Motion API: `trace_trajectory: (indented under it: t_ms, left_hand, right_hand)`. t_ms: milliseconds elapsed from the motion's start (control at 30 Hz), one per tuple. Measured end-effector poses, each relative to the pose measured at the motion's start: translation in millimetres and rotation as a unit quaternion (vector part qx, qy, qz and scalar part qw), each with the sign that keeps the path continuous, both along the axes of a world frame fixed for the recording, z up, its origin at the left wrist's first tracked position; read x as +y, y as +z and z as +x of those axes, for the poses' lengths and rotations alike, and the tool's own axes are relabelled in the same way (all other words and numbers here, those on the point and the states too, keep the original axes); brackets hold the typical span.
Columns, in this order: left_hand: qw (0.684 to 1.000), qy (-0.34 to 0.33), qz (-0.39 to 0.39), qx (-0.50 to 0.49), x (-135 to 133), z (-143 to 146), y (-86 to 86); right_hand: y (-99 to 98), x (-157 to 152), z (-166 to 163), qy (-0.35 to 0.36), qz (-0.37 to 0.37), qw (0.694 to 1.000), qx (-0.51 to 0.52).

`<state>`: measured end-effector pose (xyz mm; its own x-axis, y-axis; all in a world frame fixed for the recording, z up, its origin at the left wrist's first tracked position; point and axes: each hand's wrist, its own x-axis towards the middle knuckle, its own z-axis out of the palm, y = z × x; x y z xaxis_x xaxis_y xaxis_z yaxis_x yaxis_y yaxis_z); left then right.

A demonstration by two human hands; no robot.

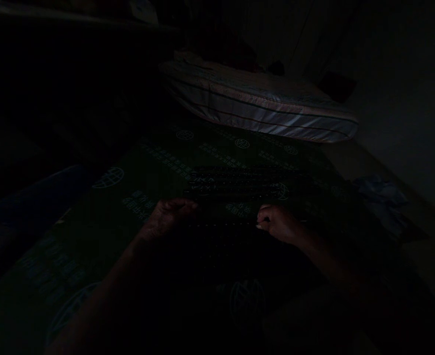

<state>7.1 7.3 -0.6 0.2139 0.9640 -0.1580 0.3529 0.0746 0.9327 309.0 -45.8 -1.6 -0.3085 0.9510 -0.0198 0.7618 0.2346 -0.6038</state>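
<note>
The scene is very dark. My left hand [175,208] is closed, thumb and fingers pinched together. Whatever lies between its fingertips is lost in shadow. Over to the right, my right hand [274,222] is curled in a pinch at a dark piece with a row of pale dashes [225,225], which runs across between the two hands. Its material and full outline cannot be made out. Just beyond the hands lies a bundle of similar black strips [235,182] flecked with pale marks. Under everything spreads a dark green sheet [158,172] printed with globes and lettering.
A thick mattress [262,108] with a striped cover lies at the far side. Crumpled cloth [382,202] rests at the right, near a pale wall [406,118]. A dark blue shape [36,192] sits at the left, and a ledge [73,17] crosses the upper left.
</note>
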Motion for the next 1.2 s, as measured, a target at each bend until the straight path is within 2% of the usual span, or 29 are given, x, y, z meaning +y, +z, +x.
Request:
trace_trajectory:
  t_ms: [367,633,867,1200]
  left_hand:
    - [0.999,0.012,-0.023,-0.021,-5,1,5.4]
    - [0.999,0.014,-0.034,-0.016,-4,1,4.7]
    - [1.000,0.010,-0.024,-0.016,-3,1,1.6]
    - [0.999,0.006,-0.027,-0.038,-2,2,-2.8]
  right_hand:
    - [4.7,11,7,0.014,-0.061,0.998,0.031]
    - [6.7,3,4,0.035,-0.026,0.999,0.004]
    - [0.2,-4,11,0.039,0.001,0.999,0.018]
    - [-10.6,-8,23,0.007,-0.034,0.990,0.137]
